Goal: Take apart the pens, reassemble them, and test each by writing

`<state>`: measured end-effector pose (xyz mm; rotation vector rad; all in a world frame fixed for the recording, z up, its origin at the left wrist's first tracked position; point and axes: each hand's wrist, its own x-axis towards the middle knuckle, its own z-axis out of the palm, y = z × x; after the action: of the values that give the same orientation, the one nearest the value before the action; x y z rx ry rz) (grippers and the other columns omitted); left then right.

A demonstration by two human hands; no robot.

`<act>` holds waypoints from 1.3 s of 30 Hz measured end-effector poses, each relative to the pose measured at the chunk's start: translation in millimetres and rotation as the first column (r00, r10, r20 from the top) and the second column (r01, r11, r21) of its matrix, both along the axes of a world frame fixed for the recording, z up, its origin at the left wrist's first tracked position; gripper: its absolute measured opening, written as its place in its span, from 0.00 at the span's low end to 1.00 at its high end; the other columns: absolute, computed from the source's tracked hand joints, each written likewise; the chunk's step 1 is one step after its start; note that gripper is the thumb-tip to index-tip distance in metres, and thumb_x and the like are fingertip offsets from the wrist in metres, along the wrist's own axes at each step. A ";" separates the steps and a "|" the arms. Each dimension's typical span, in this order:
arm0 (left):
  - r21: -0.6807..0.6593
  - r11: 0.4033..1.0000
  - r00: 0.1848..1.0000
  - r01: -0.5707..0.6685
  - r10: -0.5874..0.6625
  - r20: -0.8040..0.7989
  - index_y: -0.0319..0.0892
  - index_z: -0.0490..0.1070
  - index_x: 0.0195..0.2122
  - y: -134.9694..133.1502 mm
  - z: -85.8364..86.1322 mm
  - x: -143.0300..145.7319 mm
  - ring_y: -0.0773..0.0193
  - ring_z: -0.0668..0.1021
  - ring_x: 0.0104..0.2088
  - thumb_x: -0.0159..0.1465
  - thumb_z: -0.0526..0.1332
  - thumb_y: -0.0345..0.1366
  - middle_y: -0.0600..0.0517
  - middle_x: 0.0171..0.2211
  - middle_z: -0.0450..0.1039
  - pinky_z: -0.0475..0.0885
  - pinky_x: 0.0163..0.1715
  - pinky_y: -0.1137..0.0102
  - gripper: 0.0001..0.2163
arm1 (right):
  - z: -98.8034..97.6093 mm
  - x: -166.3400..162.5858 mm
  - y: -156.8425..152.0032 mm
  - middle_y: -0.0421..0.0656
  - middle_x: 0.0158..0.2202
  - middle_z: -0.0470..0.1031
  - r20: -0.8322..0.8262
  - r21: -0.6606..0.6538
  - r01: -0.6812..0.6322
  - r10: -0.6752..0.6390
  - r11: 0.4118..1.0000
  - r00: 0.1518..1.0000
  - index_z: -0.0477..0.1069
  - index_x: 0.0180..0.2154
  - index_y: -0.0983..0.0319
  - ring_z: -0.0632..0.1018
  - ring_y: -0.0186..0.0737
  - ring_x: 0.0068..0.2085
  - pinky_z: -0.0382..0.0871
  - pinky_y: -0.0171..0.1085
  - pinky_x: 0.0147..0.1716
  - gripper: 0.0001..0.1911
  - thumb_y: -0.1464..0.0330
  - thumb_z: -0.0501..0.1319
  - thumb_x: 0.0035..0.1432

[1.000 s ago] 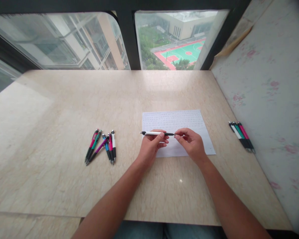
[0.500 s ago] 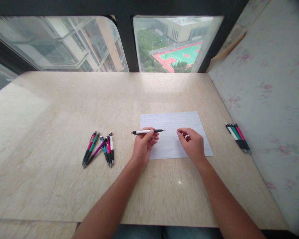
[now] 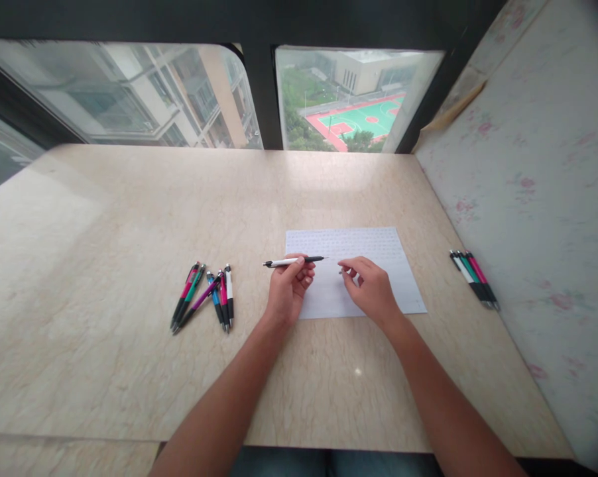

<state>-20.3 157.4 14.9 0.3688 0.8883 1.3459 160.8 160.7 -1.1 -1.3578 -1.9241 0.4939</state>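
Note:
My left hand is closed round a white and black click pen, held level with its front end to the right. A thin bare refill point sticks out of that end, with no silver cone on it such as the other pens show. Just right of it, my right hand is pinched on a small silver pen tip, mostly hidden by the fingers. The two hands are a short gap apart. Beneath both lies a sheet of paper with rows of writing on its upper part.
Several pens in pink, green, purple, blue and white lie left of the paper, some crossing. More pens lie side by side along the papered wall at right. Beyond the marble-look tabletop are windows.
My right hand has moved left, closer to the pen's front end, with the small tip in its fingers. The left hand still holds the pen. The view has shifted slightly.

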 end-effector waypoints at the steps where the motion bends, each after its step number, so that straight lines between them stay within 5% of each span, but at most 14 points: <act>1: 0.003 1.000 1.000 -0.001 0.001 0.008 0.39 0.72 0.35 0.0 0.0 -0.6 0.72 0.75 0.25 0.53 0.70 0.35 0.51 0.27 0.76 0.67 0.25 0.79 0.11 | 1.1 -2.7 3.5 0.44 0.36 0.77 0.030 0.001 0.005 -0.005 1.000 1.000 0.73 0.45 0.60 0.75 0.38 0.31 0.71 0.39 0.37 0.15 0.76 0.56 0.57; 11: 0.017 1.000 0.999 -0.001 0.000 0.048 0.38 0.72 0.34 1.4 -2.9 -4.3 0.72 0.75 0.25 0.55 0.69 0.35 0.51 0.27 0.76 0.68 0.26 0.79 0.09 | -7.3 -29.9 20.3 0.48 0.39 0.75 0.336 -0.018 -0.021 0.025 1.000 0.941 0.74 0.46 0.59 0.74 0.45 0.41 0.69 0.41 0.41 0.17 0.77 0.54 0.58; 20: 0.013 0.998 0.998 0.055 -0.055 0.004 0.38 0.72 0.35 -1.0 -4.6 -1.2 0.71 0.75 0.26 0.55 0.69 0.36 0.51 0.27 0.75 0.68 0.28 0.78 0.11 | 0.9 -10.3 9.0 0.46 0.37 0.76 -0.018 -0.005 0.027 -0.027 1.000 0.999 0.73 0.45 0.61 0.73 0.38 0.31 0.70 0.39 0.36 0.12 0.69 0.56 0.62; 22: 0.027 0.994 0.994 0.102 -0.100 -0.045 0.39 0.72 0.36 -2.3 -4.2 1.1 0.71 0.75 0.26 0.56 0.69 0.38 0.50 0.27 0.76 0.67 0.27 0.77 0.11 | 3.0 -5.7 3.6 0.44 0.33 0.76 -0.213 -0.066 0.053 -0.066 0.996 0.975 0.73 0.44 0.61 0.73 0.37 0.29 0.70 0.37 0.32 0.13 0.65 0.54 0.65; 26: 0.043 0.978 0.967 0.206 -0.197 -0.165 0.39 0.73 0.35 -4.5 -3.4 8.1 0.68 0.75 0.26 0.56 0.68 0.42 0.49 0.28 0.76 0.67 0.27 0.74 0.12 | 4.3 -2.5 -2.4 0.42 0.30 0.77 -0.498 -0.226 -0.106 -0.021 0.968 0.867 0.73 0.45 0.61 0.74 0.35 0.27 0.71 0.35 0.27 0.16 0.59 0.54 0.65; 31: 0.060 0.979 0.954 0.197 -0.177 -0.240 0.39 0.73 0.34 -2.7 -4.2 8.4 0.70 0.73 0.25 0.55 0.69 0.40 0.51 0.25 0.74 0.65 0.26 0.75 0.11 | 5.5 -3.2 -0.1 0.44 0.32 0.77 -0.480 -0.176 -0.064 -0.029 0.982 0.877 0.76 0.34 0.60 0.77 0.38 0.33 0.73 0.37 0.32 0.09 0.61 0.63 0.57; 39: 0.045 0.989 0.969 0.144 -0.132 -0.209 0.38 0.73 0.36 -0.8 -1.8 4.0 0.69 0.75 0.27 0.55 0.70 0.38 0.49 0.29 0.77 0.66 0.27 0.75 0.11 | 3.5 -0.2 1.7 0.44 0.35 0.78 -0.423 -0.182 -0.030 -0.051 0.983 0.905 0.76 0.41 0.60 0.79 0.37 0.34 0.73 0.35 0.29 0.10 0.65 0.60 0.59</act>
<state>-16.3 156.6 13.1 0.6144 0.9759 1.2218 160.6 162.4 2.4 -1.2455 -1.5378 0.9049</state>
